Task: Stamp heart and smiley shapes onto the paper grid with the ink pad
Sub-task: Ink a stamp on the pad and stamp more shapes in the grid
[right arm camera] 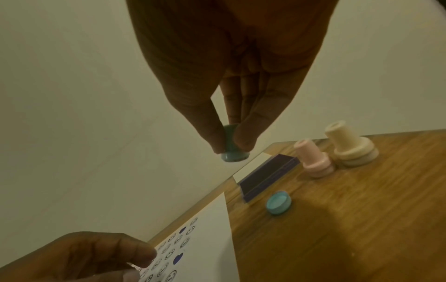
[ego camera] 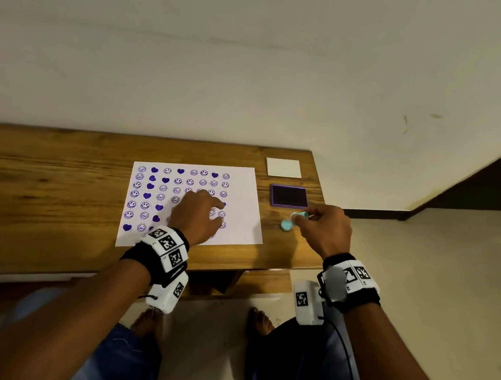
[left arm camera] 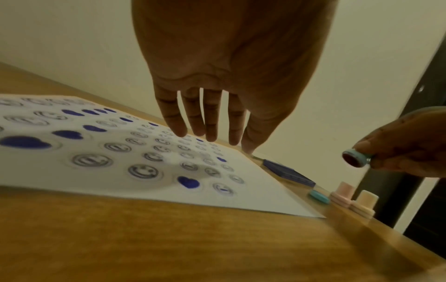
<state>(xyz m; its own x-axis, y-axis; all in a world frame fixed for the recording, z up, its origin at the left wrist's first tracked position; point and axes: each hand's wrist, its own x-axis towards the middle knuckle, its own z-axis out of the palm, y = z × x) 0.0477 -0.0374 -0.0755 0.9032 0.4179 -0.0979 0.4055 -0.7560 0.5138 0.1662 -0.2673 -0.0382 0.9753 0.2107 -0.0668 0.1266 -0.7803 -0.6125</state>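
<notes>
I am looking down at a wooden table. A white paper grid lies at the centre of the head view, nearly covered in purple smiley and heart prints.

My left hand lies on the lower middle of the sheet, fingers straight and spread with nothing held, steadying the paper and hiding several cells.

My right hand, right of centre, pinches a small teal stamp by its stem between thumb and fingertips. It is lifted off the table, just below the ink pad. In the left wrist view its dark inked face tilts sideways rather than straight down.

The open purple ink pad sits just right of the paper's upper edge, with a white card, perhaps its lid, above it. The teal cap lies just beside my right fingers. In the right wrist view a pink stamp and a cream stamp stand upright at right, beyond the cap.

Risks, as I judge them: the tilted face could print half a shape, the narrow pinch could let the stamp roll, and my left hand may smear wet ink or hide the empty cell I need.
</notes>
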